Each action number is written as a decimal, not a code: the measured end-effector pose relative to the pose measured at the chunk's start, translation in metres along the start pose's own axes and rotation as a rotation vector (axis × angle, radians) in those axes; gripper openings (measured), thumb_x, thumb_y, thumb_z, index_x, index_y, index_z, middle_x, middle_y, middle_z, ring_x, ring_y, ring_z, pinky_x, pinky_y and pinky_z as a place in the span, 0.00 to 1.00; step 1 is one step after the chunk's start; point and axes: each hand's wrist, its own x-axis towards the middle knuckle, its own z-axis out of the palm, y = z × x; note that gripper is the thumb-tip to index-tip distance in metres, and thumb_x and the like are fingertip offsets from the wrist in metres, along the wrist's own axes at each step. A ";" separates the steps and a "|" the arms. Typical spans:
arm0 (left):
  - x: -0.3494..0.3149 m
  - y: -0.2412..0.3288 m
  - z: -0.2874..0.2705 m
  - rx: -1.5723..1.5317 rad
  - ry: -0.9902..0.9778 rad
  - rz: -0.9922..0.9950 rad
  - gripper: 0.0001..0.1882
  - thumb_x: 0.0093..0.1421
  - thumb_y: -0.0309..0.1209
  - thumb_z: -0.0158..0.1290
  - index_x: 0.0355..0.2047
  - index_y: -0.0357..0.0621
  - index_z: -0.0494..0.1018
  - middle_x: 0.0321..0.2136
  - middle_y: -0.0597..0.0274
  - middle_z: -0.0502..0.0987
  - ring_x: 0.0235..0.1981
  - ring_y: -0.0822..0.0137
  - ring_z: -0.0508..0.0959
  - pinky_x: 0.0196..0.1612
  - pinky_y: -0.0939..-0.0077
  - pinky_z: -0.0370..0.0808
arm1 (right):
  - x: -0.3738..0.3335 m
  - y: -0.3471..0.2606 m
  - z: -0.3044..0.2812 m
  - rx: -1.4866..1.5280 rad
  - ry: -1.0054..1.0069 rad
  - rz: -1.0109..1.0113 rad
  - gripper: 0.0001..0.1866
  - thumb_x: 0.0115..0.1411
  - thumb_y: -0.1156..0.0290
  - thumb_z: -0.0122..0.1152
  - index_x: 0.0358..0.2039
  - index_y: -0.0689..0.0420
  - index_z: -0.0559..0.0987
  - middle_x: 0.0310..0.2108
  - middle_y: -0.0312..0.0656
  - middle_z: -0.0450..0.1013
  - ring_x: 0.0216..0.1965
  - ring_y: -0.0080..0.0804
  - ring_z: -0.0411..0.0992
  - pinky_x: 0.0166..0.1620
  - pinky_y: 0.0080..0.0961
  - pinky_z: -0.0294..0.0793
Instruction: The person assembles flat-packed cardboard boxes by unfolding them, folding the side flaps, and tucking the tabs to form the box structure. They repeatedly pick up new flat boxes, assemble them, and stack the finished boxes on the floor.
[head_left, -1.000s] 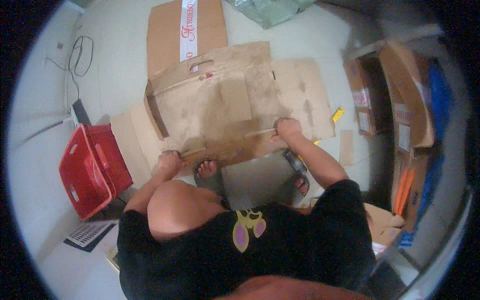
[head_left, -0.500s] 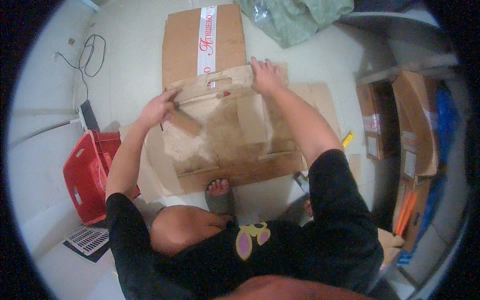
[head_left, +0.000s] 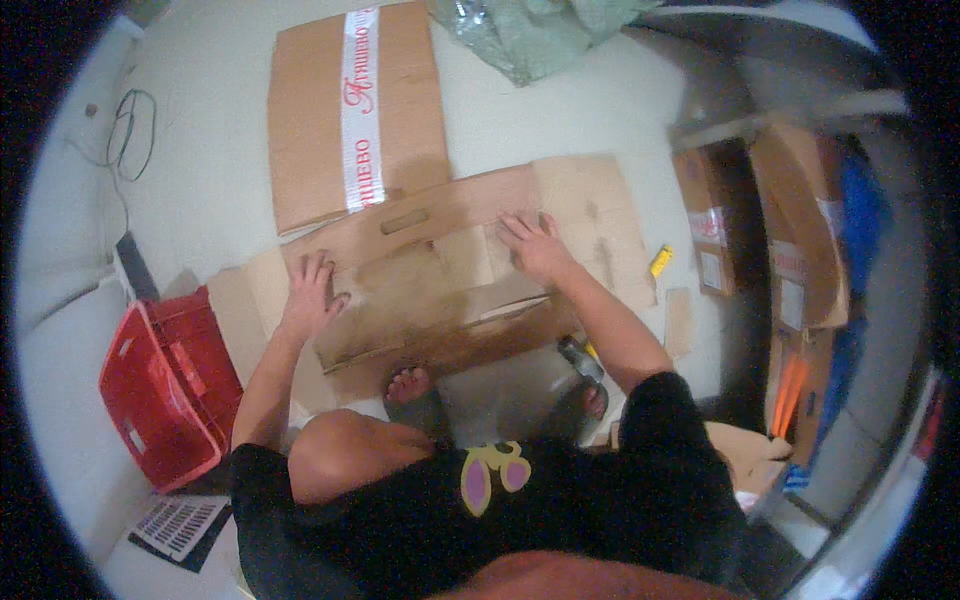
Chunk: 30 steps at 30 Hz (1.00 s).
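An unfolded cardboard sheet, stained and with a slot-shaped hand hole, lies flat on the floor before me. My left hand presses on its left part with the fingers spread. Over on the right part, my right hand rests palm down, fingers apart. Neither hand grips anything. Beyond the sheet, touching or just under its far edge, lies a flattened cardboard box with a strip of white and red printed tape down it.
A red plastic crate stands at the left, near a cable. On the right are a yellow utility knife and upright cardboard boxes. A tape dispenser lies by my right foot. A green plastic bag lies at the back.
The raised far flap of the sheet now lies flat. Both hands have come nearer to me and have gone from holding that flap to resting on the cardboard.
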 end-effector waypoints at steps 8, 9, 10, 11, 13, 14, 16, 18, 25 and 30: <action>0.106 0.092 0.019 0.125 0.279 0.346 0.47 0.61 0.63 0.49 0.74 0.59 0.50 0.75 0.57 0.44 0.75 0.39 0.37 0.70 0.32 0.39 | -0.093 0.115 -0.004 0.306 0.084 1.330 0.42 0.53 0.51 0.69 0.64 0.60 0.67 0.66 0.55 0.61 0.67 0.48 0.61 0.67 0.47 0.59; 0.110 0.100 0.023 0.137 0.205 0.311 0.47 0.61 0.64 0.48 0.74 0.60 0.50 0.76 0.58 0.43 0.74 0.38 0.36 0.70 0.31 0.37 | -0.102 0.121 -0.011 0.343 0.022 1.309 0.42 0.53 0.50 0.69 0.63 0.60 0.68 0.63 0.55 0.65 0.64 0.48 0.64 0.65 0.44 0.63; 0.114 0.107 0.025 0.122 0.185 0.320 0.46 0.61 0.65 0.46 0.74 0.61 0.49 0.76 0.60 0.42 0.74 0.37 0.35 0.70 0.31 0.36 | -0.107 0.129 -0.023 0.330 -0.034 1.264 0.40 0.54 0.49 0.69 0.61 0.60 0.70 0.59 0.54 0.70 0.60 0.47 0.69 0.62 0.42 0.68; 0.117 0.110 0.028 0.120 0.176 0.321 0.46 0.61 0.67 0.45 0.74 0.62 0.49 0.76 0.61 0.41 0.74 0.36 0.34 0.70 0.31 0.34 | -0.110 0.134 -0.040 0.318 -0.089 1.215 0.39 0.54 0.49 0.70 0.60 0.60 0.72 0.55 0.53 0.75 0.56 0.46 0.74 0.58 0.40 0.73; 0.117 0.111 0.030 0.148 0.141 0.325 0.46 0.61 0.66 0.46 0.74 0.64 0.49 0.76 0.64 0.40 0.74 0.35 0.33 0.71 0.31 0.34 | -0.117 0.133 -0.080 0.459 -0.078 1.038 0.31 0.55 0.51 0.69 0.53 0.60 0.78 0.43 0.50 0.80 0.47 0.41 0.79 0.50 0.37 0.77; 0.117 0.110 0.031 0.149 0.152 0.334 0.46 0.61 0.66 0.46 0.74 0.64 0.49 0.76 0.65 0.40 0.74 0.35 0.33 0.71 0.31 0.33 | -0.117 0.128 -0.102 0.520 -0.050 0.953 0.28 0.56 0.53 0.69 0.50 0.60 0.81 0.38 0.48 0.82 0.42 0.38 0.81 0.46 0.36 0.79; 0.117 0.107 0.030 0.164 0.140 0.320 0.46 0.61 0.66 0.46 0.74 0.65 0.49 0.76 0.66 0.40 0.74 0.35 0.33 0.71 0.32 0.34 | -0.120 0.091 -0.131 0.796 -0.013 0.858 0.21 0.57 0.56 0.68 0.44 0.59 0.83 0.31 0.46 0.82 0.36 0.35 0.81 0.41 0.34 0.80; 0.115 0.107 0.028 0.163 0.156 0.322 0.45 0.61 0.66 0.46 0.74 0.66 0.49 0.76 0.67 0.40 0.74 0.35 0.32 0.71 0.31 0.34 | -0.110 0.033 -0.131 0.776 0.022 0.589 0.16 0.59 0.60 0.66 0.40 0.59 0.84 0.30 0.47 0.81 0.32 0.34 0.79 0.38 0.35 0.78; 0.107 0.075 0.032 -0.289 0.243 0.323 0.37 0.62 0.47 0.56 0.69 0.51 0.61 0.72 0.54 0.53 0.73 0.39 0.46 0.73 0.43 0.44 | -0.041 -0.118 0.043 0.251 0.075 0.188 0.37 0.61 0.40 0.57 0.64 0.49 0.69 0.63 0.51 0.64 0.65 0.56 0.59 0.66 0.52 0.60; -0.022 -0.041 0.047 -0.189 0.804 -0.418 0.40 0.57 0.40 0.63 0.63 0.30 0.62 0.64 0.35 0.63 0.66 0.39 0.60 0.71 0.50 0.52 | -0.080 -0.064 0.068 0.333 0.137 0.031 0.45 0.57 0.39 0.61 0.67 0.52 0.64 0.65 0.55 0.60 0.67 0.60 0.55 0.66 0.58 0.56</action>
